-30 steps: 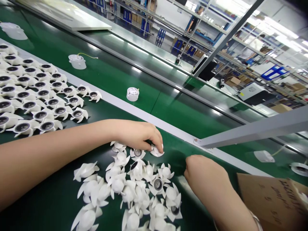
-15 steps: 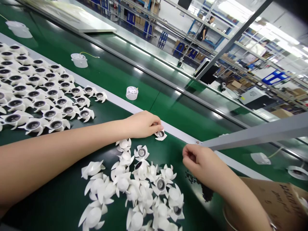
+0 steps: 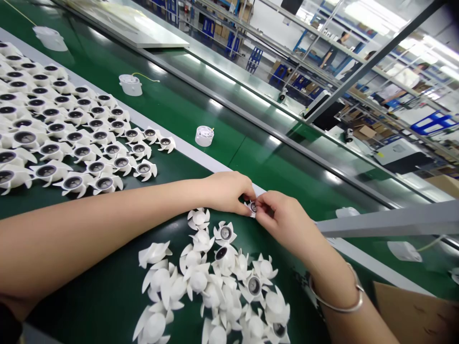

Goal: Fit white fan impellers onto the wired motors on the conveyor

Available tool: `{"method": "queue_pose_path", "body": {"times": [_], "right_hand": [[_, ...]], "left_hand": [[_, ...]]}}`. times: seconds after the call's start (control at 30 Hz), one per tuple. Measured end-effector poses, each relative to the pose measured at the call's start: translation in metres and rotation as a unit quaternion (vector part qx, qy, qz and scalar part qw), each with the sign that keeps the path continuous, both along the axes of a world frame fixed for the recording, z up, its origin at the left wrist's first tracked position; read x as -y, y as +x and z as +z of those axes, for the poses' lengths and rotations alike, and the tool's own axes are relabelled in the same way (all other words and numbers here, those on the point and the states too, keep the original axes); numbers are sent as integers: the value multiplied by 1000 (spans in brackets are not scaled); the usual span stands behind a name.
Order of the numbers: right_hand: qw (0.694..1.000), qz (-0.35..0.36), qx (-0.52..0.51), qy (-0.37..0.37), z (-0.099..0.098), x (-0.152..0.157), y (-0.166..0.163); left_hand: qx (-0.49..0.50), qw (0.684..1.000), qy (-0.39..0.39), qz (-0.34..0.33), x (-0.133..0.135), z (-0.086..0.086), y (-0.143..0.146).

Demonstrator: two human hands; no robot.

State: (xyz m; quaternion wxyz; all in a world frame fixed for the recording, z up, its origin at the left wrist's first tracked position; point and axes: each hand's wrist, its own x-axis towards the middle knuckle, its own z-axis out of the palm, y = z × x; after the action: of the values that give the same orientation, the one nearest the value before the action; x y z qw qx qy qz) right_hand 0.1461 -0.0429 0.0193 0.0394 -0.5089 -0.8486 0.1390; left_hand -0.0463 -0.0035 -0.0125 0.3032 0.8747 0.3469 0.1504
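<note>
Between my left hand and my right hand, both sets of fingertips pinch a small white plastic fan impeller, mostly hidden by my fingers. Just below my hands lies a loose heap of similar impellers on the dark green conveyor belt, some face down and some with their dark metal hubs showing. Farther left, many more impellers stand in tight, hub-up rows. A metal bangle circles my right wrist.
A grey rail runs beyond my hands, and a metal crossbar lies to the right. White round housings sit on a farther green belt. A cardboard sheet lies at bottom right. Shelving and people stand far back.
My right hand has moved left to join my left hand on the impeller, which has shifted off the belt into both hands' fingertips. The camera view has also shifted slightly.
</note>
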Motion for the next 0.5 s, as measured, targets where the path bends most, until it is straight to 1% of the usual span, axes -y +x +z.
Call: {"method": "queue_pose_path", "body": {"times": [0.13, 0.23, 0.3, 0.4, 0.47, 0.5], "right_hand": [[992, 17, 97, 76, -1, 2, -2], [982, 56, 139, 112, -1, 4, -1], [974, 79, 170, 125, 0, 8, -5], [960, 97, 216, 149, 1, 19, -14], [962, 96, 215, 137, 5, 29, -6], [969, 77, 201, 118, 9, 34, 7]], "left_hand": [[9, 1000, -4, -2, -1, -1, 0], [4, 1000, -9, 4, -1, -1, 1], [-1, 1000, -16, 11, -1, 0, 1], [-6, 999, -26, 19, -1, 2, 1], [-3, 999, -31, 23, -1, 2, 1], [1, 999, -32, 24, -1, 2, 1]]}}
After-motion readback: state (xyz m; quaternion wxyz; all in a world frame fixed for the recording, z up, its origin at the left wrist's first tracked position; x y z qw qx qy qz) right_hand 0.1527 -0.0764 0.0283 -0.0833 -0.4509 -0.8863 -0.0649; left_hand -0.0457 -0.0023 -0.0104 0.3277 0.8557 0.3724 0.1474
